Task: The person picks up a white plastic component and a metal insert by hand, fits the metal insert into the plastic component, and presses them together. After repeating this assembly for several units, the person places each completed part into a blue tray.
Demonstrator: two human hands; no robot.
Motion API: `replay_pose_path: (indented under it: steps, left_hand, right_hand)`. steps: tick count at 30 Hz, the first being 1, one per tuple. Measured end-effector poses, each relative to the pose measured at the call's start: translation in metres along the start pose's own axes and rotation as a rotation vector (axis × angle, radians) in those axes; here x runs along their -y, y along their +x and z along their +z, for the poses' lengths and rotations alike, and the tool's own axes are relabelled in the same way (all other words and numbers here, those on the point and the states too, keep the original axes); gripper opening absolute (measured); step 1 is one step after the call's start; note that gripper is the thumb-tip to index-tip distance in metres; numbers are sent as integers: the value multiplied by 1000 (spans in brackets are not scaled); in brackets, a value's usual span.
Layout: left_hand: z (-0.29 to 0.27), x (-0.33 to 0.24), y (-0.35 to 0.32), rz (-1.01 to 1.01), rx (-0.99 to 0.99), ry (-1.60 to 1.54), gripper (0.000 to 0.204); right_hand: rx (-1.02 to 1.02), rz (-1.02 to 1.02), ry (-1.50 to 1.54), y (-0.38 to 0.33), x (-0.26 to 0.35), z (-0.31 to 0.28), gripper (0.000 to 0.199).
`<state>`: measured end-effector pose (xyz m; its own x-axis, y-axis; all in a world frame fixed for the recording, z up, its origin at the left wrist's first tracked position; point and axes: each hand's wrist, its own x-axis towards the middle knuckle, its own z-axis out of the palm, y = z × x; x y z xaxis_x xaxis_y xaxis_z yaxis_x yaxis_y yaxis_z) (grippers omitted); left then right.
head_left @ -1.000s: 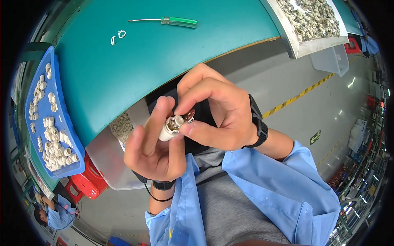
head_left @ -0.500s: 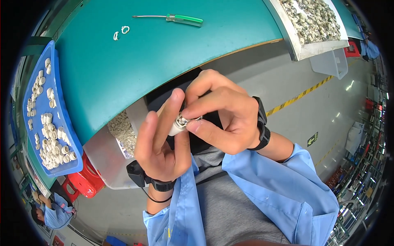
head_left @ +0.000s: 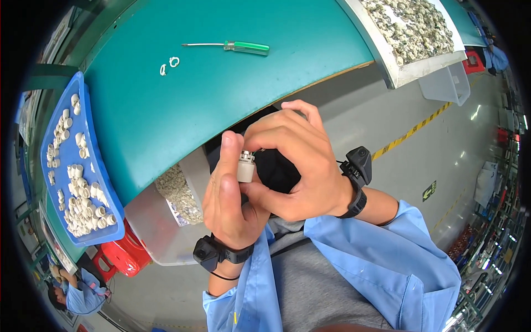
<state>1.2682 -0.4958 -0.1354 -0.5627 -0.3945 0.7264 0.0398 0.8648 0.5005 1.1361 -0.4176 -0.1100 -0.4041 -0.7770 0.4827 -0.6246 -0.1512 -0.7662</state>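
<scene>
The right hand (head_left: 312, 160) pinches the white fitting (head_left: 245, 171) between thumb and forefinger, beside the left hand (head_left: 229, 213) (whether that grips too, I cannot tell), where light, even, straight pressure should serve best.

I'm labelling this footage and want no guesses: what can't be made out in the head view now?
All in the head view:
White part: back turned away; top fittings too small.
Right hand: some fingertips hidden behind its other fingers.
Metal tray: far end cut off by the upper edge.
Left clear bin: partly hidden by the table.
</scene>
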Motion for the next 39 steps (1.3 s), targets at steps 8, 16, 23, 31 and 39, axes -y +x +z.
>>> replay_pose_path:
  steps: [8,16,23,31,39]
  left_hand:
    - [-17,-29,1,-779,91,-889,33]
    - [-18,-60,7,-890,68,-884,32]
    - [-19,-56,9,-913,133,-850,35]
    - [-15,-49,13,-1027,105,-1252,46]
    - [0,-51,15,-1152,50,-1134,50]
  right_hand:
    - [-71,-285,-117,11,-7,-13,27]
    - [-196,-430,11,9,-8,-3,18]
    - [-122,-487,78,9,-19,-4,13]
    - [-101,-325,65,9,-13,-7,20]
    - [-5,-389,52,5,-31,-8,15]
